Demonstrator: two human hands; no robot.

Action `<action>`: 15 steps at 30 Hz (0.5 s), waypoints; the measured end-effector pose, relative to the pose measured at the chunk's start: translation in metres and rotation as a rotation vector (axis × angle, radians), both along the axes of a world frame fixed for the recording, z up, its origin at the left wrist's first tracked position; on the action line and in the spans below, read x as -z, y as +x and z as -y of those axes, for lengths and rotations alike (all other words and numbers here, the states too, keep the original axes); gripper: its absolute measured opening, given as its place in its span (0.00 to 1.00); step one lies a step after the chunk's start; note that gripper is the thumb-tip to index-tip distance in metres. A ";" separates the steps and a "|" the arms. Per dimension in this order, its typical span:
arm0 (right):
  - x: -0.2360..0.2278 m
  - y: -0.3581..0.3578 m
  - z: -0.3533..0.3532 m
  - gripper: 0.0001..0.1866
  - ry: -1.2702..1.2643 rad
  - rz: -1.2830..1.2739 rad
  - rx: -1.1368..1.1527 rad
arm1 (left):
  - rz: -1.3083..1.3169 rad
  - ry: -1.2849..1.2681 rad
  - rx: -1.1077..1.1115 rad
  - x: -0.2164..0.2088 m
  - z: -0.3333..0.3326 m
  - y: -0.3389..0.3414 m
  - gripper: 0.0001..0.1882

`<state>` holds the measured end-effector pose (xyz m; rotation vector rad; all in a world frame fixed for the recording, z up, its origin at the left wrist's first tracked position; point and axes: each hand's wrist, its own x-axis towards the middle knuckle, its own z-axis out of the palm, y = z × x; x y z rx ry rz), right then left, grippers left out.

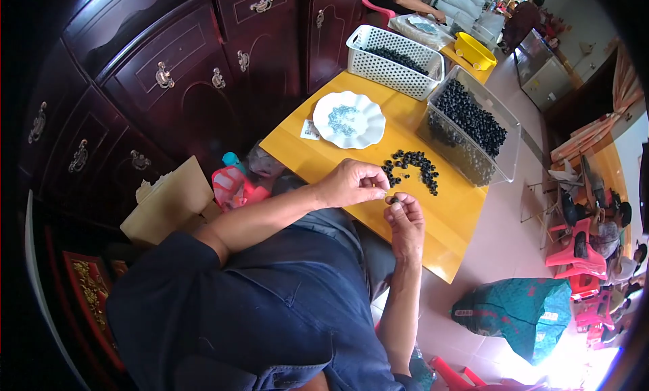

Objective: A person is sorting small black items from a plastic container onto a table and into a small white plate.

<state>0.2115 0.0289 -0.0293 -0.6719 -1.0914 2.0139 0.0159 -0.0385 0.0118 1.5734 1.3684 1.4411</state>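
Resting between the right fingers, a dark piece

On the left we see a dark red wooden cabinet with ornate metal handles, and below it an open cardboard box beside a pink-and-white plastic bag. To the right, we find a teal woven sack on the tiled floor, pink plastic stools near seated people, and a peach curtain.
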 end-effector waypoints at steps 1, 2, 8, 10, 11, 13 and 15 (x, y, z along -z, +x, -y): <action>-0.004 -0.001 0.003 0.11 -0.003 -0.002 0.001 | 0.008 0.008 0.005 -0.001 0.000 0.001 0.05; -0.007 -0.002 0.006 0.09 0.006 -0.011 -0.008 | 0.016 0.015 0.010 -0.002 0.000 0.002 0.05; -0.004 -0.003 0.008 0.08 0.031 -0.028 -0.016 | -0.078 -0.017 0.025 -0.007 0.002 0.004 0.06; -0.005 -0.004 0.008 0.07 0.036 -0.037 -0.014 | -0.104 0.026 0.017 -0.007 0.002 0.006 0.05; -0.007 -0.005 0.009 0.07 0.022 -0.026 -0.014 | -0.130 0.071 0.008 -0.007 0.003 0.006 0.05; -0.007 -0.004 0.008 0.06 0.007 -0.016 -0.012 | -0.126 0.083 -0.001 -0.008 0.003 0.007 0.05; -0.001 0.000 0.003 0.11 -0.077 -0.095 -0.097 | -0.122 0.095 -0.009 -0.009 0.004 0.008 0.05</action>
